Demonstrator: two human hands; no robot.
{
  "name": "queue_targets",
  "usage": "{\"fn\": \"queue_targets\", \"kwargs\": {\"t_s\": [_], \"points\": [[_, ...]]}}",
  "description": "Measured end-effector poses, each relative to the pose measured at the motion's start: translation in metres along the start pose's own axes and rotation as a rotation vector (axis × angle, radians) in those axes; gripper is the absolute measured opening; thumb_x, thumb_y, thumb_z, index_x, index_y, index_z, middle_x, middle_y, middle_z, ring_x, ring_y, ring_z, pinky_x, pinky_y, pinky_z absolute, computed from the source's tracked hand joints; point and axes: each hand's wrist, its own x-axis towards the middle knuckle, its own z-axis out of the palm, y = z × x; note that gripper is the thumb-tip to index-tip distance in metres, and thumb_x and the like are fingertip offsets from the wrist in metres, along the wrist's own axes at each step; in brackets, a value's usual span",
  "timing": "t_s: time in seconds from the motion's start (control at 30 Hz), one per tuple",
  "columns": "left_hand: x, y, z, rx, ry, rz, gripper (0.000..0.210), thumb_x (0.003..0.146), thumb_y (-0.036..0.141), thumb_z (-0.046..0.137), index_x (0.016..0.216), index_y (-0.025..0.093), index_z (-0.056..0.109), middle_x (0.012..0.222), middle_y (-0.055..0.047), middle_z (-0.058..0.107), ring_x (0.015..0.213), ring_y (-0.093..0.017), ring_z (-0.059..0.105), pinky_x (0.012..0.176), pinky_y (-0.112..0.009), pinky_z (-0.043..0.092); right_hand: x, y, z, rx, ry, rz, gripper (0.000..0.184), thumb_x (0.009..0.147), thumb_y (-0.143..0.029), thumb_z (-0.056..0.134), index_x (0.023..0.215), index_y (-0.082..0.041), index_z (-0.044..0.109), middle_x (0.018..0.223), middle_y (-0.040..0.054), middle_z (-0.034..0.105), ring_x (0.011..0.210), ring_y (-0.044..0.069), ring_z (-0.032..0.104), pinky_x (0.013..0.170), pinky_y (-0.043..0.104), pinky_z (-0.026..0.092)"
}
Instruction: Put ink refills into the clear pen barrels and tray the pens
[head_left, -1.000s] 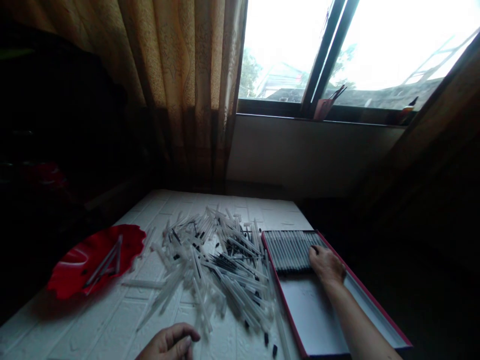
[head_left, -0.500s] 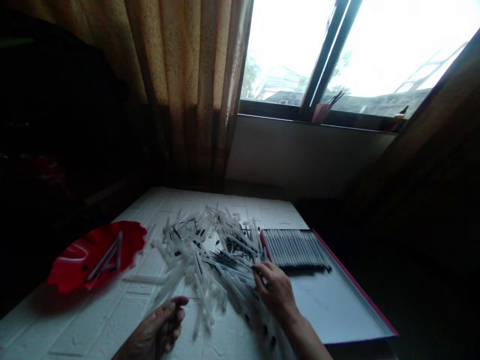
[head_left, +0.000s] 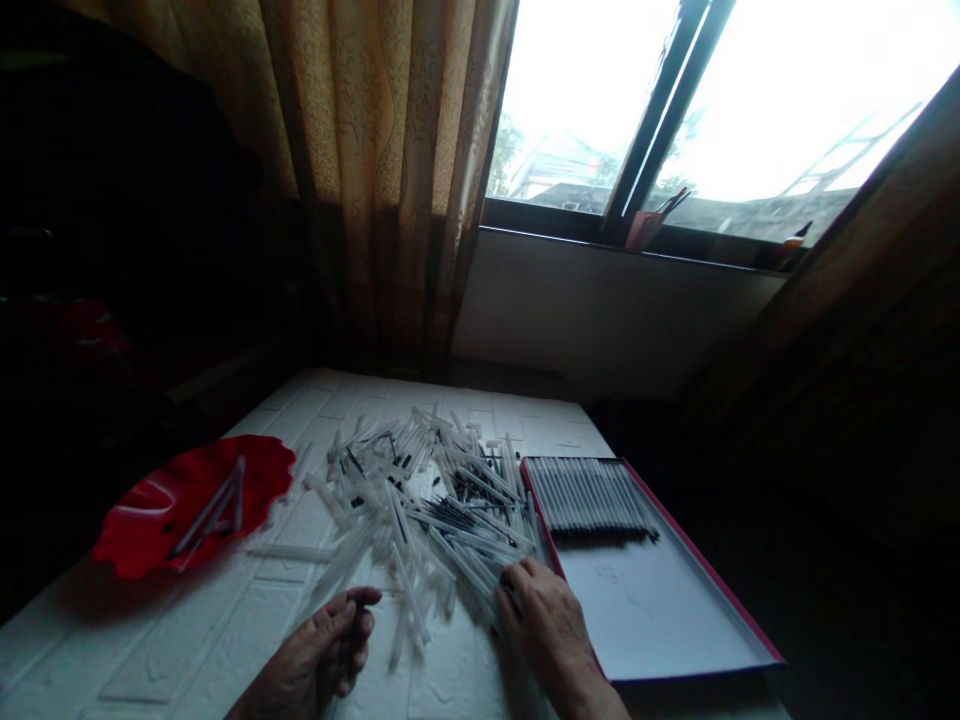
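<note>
Loose clear pen barrels (head_left: pixel 405 580) and thin dark-tipped refills (head_left: pixel 448 514) lie in a heap on the white table. My left hand (head_left: pixel 324 652) is at the near side of the heap, its fingers curled and its thumb and index finger close together; anything between them is too dark to make out. At the heap's right edge, beside the tray's red rim, my right hand (head_left: pixel 547 622) is closed with bent fingers. Its fingertips are turned down and partly hidden, with something dark near them. A row of clear pens with black ends (head_left: pixel 596 500) lies in the shallow tray (head_left: pixel 675 625).
A red wavy-edged dish (head_left: pixel 135 535) with a few pen parts in it stands on the left of the white brick-patterned table (head_left: pixel 202 640). Behind the table hang patterned curtains (head_left: pixel 375 180) beside a window. A pink holder (head_left: pixel 642 230) stands on the sill.
My right hand has moved down toward me, from the upper right part of the heap to beside the tray's near left rim. My left hand has stayed nearly still.
</note>
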Motion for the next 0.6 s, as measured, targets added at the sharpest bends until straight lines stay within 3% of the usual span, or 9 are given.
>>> {"fn": "queue_targets", "kwargs": {"t_s": [0.1, 0.2, 0.3, 0.4, 0.47, 0.53, 0.6], "points": [[0.001, -0.002, -0.001, 0.023, -0.023, 0.018, 0.049, 0.055, 0.045, 0.09, 0.09, 0.017, 0.072, 0.067, 0.001, 0.067, 0.052, -0.009, 0.06, 0.042, -0.016, 0.04, -0.001, 0.001, 0.005, 0.001, 0.05, -0.01, 0.012, 0.085, -0.011, 0.059, 0.08, -0.021, 0.061, 0.081, 0.0042, 0.067, 0.075, 0.023, 0.066, 0.065, 0.03, 0.046], [0.005, -0.008, -0.008, 0.067, -0.055, 0.052, 0.051, 0.056, 0.05, 0.088, 0.092, 0.018, 0.072, 0.068, 0.0, 0.067, 0.051, -0.01, 0.06, 0.041, -0.016, 0.041, -0.007, 0.002, 0.008, 0.054, 0.182, -0.05, 0.013, 0.089, -0.013, 0.052, 0.081, -0.022, 0.057, 0.078, 0.0039, 0.066, 0.069, 0.022, 0.065, 0.063, 0.03, 0.044], [0.005, -0.015, -0.014, 0.237, -0.082, 0.2, 0.046, 0.068, 0.056, 0.079, 0.096, 0.02, 0.073, 0.073, -0.002, 0.071, 0.058, -0.014, 0.066, 0.046, -0.019, 0.048, -0.016, -0.004, 0.007, 0.137, 0.301, -0.143, 0.015, 0.093, -0.017, 0.043, 0.085, -0.023, 0.054, 0.072, 0.0024, 0.065, 0.064, 0.021, 0.063, 0.06, 0.029, 0.042], [-0.001, -0.019, -0.011, 0.651, -0.107, 0.562, 0.03, 0.083, 0.05, 0.068, 0.099, 0.026, 0.073, 0.094, -0.005, 0.075, 0.087, -0.022, 0.072, 0.071, -0.026, 0.058, -0.025, -0.019, 0.01, 0.2, 0.299, -0.277, 0.013, 0.092, -0.018, 0.045, 0.086, -0.024, 0.054, 0.072, 0.0004, 0.065, 0.063, 0.019, 0.063, 0.059, 0.026, 0.04], [-0.006, -0.019, -0.003, 0.995, -0.12, 0.869, 0.025, 0.086, 0.042, 0.066, 0.108, 0.031, 0.071, 0.111, -0.004, 0.073, 0.105, -0.022, 0.068, 0.089, -0.028, 0.055, -0.027, -0.034, 0.017, 0.246, 0.288, -0.336, 0.009, 0.089, -0.019, 0.05, 0.084, -0.025, 0.055, 0.072, -0.0009, 0.066, 0.062, 0.018, 0.063, 0.059, 0.025, 0.039], [-0.01, -0.017, 0.009, 1.298, -0.145, 1.159, 0.031, 0.088, 0.038, 0.065, 0.118, 0.033, 0.065, 0.114, -0.003, 0.072, 0.106, -0.02, 0.067, 0.093, -0.027, 0.053, -0.028, -0.049, 0.025, 0.308, 0.313, -0.35, 0.006, 0.086, -0.024, 0.056, 0.08, -0.025, 0.057, 0.069, -0.0016, 0.066, 0.059, 0.017, 0.062, 0.057, 0.024, 0.038], [-0.011, -0.014, 0.019, 1.515, -0.164, 1.34, 0.028, 0.092, 0.038, 0.059, 0.119, 0.03, 0.064, 0.104, -0.002, 0.075, 0.097, -0.019, 0.071, 0.09, -0.027, 0.054, -0.026, -0.059, 0.029, 0.353, 0.337, -0.342, 0.008, 0.082, -0.029, 0.061, 0.076, -0.025, 0.059, 0.065, -0.0015, 0.065, 0.057, 0.016, 0.062, 0.056, 0.024, 0.038]]}}
